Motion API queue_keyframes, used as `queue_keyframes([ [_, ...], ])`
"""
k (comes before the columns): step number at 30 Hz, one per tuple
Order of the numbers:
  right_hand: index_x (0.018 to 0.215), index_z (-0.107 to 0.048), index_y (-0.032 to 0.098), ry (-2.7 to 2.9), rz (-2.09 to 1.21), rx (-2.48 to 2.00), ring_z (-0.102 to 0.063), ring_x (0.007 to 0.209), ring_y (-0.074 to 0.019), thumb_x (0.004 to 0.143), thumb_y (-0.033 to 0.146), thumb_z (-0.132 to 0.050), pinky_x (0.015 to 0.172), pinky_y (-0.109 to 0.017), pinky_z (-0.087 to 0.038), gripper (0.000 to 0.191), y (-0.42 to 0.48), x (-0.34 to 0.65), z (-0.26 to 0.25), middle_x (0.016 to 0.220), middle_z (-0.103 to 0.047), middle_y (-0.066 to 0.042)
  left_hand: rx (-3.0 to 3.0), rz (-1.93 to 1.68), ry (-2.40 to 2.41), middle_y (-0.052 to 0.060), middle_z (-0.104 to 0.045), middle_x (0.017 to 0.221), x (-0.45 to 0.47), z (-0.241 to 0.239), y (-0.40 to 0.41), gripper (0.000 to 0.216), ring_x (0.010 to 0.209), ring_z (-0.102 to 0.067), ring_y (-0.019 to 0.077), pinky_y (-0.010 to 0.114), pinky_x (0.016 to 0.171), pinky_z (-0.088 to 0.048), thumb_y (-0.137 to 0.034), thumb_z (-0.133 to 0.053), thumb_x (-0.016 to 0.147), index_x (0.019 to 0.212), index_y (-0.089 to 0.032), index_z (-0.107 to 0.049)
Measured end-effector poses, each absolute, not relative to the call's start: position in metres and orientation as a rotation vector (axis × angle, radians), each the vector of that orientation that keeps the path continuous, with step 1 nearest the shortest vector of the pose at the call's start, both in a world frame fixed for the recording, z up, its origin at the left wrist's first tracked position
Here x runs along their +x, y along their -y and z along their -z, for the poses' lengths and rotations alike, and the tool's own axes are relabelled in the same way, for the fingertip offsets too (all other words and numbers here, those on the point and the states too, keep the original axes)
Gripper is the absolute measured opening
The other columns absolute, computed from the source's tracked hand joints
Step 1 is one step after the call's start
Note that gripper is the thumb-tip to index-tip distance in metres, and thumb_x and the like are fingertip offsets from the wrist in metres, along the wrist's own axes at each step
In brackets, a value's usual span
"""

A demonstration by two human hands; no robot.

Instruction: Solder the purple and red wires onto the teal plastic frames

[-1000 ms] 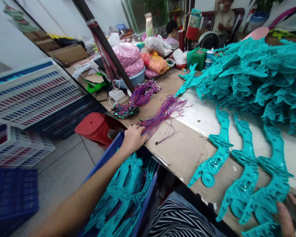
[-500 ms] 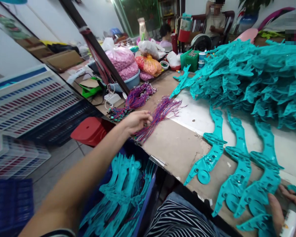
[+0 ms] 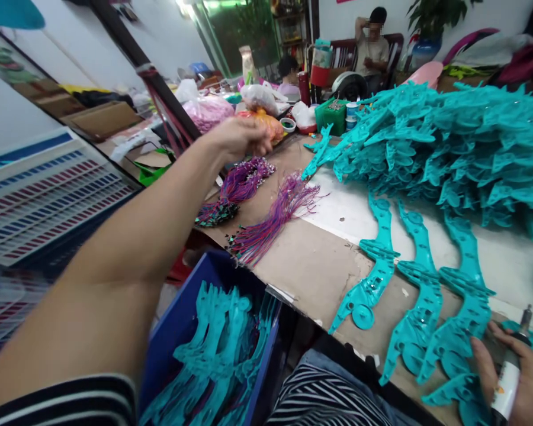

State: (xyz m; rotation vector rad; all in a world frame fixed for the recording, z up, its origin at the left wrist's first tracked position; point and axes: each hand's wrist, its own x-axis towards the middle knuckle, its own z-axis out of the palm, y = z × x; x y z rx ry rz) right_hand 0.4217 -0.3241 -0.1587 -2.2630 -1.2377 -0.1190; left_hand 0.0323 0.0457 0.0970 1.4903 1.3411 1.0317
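Observation:
My left hand (image 3: 240,137) is raised above the table with its fingers pinched together over the purple-and-red wire bundles (image 3: 266,219); whether a wire is between them I cannot make out. A second wire bundle (image 3: 235,189) lies just behind. My right hand (image 3: 519,373) rests at the table's near right corner, wrapped round a small white-labelled tool or bottle (image 3: 509,378). It lies beside three teal plastic parts (image 3: 426,307) laid in a row on the brown table (image 3: 315,266).
A big heap of teal parts (image 3: 448,142) fills the table's far right. A blue crate (image 3: 204,355) of the same parts stands by my knee. Bags, tubs and a green box (image 3: 333,115) crowd the far end. Stacked crates (image 3: 39,195) are left. A person (image 3: 373,50) sits at the back.
My left hand has lifted from the wire bundle at the table's edge and moved up and away. My right hand has come further into view holding the tool.

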Motion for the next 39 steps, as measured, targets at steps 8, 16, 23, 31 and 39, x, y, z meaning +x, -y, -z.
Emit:
queue_keyframes([
  [8,0.116,-0.060,0.026,1.179,0.062,-2.264,-0.061,0.121,-0.0399,0.082,0.074,-0.044,0.106,-0.057,-0.050,0.061,0.325,0.416,0.152,0.127,-0.066,-0.017,1.644,-0.992,-1.258,-0.014,-0.021,0.049,0.034,-0.106,-0.053,0.050,0.045,-0.024,-0.0105,0.022,0.071,-0.013,-0.014,-0.004,0.096,0.091,0.004,-0.050],
  [16,0.110,-0.061,0.020,1.251,0.169,-2.201,-0.065,0.114,-0.0406,0.080,0.084,-0.037,0.101,-0.058,-0.053,0.074,0.319,0.422,0.157,0.117,-0.070,-0.020,1.625,-1.153,-1.102,-0.011,-0.034,0.040,0.037,-0.114,-0.057,0.021,0.045,-0.019,0.0095,0.023,0.047,-0.018,-0.032,-0.063,0.090,0.078,-0.023,-0.049],
  [23,0.111,-0.063,0.022,1.294,0.318,-2.147,-0.068,0.106,-0.0398,0.082,0.083,-0.037,0.094,-0.056,-0.058,0.072,0.320,0.421,0.158,0.112,-0.072,-0.018,1.636,-1.118,-1.175,-0.010,-0.028,0.039,0.038,-0.121,-0.053,0.023,0.048,-0.014,0.0104,0.024,0.050,-0.016,-0.029,-0.052,0.099,0.077,-0.021,-0.046],
  [31,0.116,-0.062,0.016,1.315,0.323,-2.115,-0.067,0.107,-0.0389,0.086,0.079,-0.039,0.093,-0.057,-0.055,0.073,0.320,0.421,0.160,0.114,-0.071,-0.019,1.722,-1.101,-1.175,-0.010,-0.025,0.040,0.031,-0.123,-0.057,0.028,0.048,-0.013,0.0079,0.024,0.053,-0.012,-0.028,-0.048,0.102,0.076,-0.020,-0.044],
  [39,0.113,-0.062,0.017,1.338,0.376,-2.051,-0.067,0.103,-0.0352,0.088,0.075,-0.042,0.092,-0.053,-0.054,0.067,0.317,0.419,0.159,0.110,-0.071,-0.017,1.607,-1.165,-1.046,-0.009,-0.026,0.038,0.042,-0.128,-0.044,0.029,0.047,-0.010,0.0117,0.026,0.049,-0.013,-0.023,-0.046,0.102,0.073,-0.021,-0.046],
])
